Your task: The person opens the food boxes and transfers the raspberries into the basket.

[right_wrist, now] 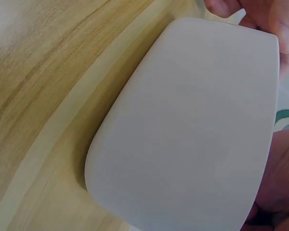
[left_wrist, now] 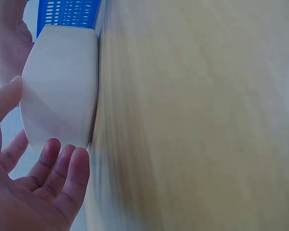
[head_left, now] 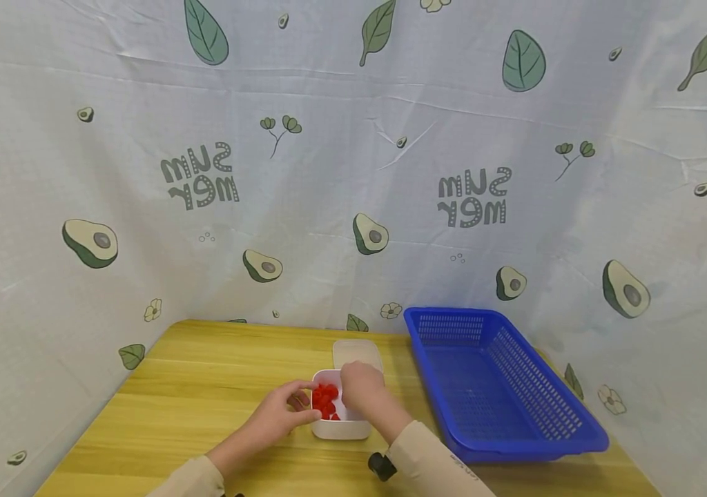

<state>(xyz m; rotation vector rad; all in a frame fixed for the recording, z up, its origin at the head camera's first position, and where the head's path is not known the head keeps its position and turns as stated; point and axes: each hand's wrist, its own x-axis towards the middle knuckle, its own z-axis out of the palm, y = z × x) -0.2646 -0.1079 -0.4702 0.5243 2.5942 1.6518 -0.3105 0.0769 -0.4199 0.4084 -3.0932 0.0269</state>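
Note:
A white box (head_left: 341, 429) with rounded corners stands on the wooden table, its open top showing several small red pieces (head_left: 325, 400) piled at the left. My left hand (head_left: 283, 408) holds the box's left end, thumb and index finger at the rim; in the left wrist view its other fingers (left_wrist: 77, 168) are loosely bent beside the wall. Over the right part of the box, my right hand (head_left: 362, 386) reaches down inside. Its fingertips are hidden, and I cannot tell whether they hold a piece. The box wall (right_wrist: 188, 125) fills most of the right wrist view.
A pale lid (head_left: 353, 351) lies flat just behind the box. To the right, a big blue plastic basket (head_left: 434, 393) with perforated sides stands on the wooden table (head_left: 217, 373). A white curtain (head_left: 316, 172) printed with avocados and leaves hangs behind the table.

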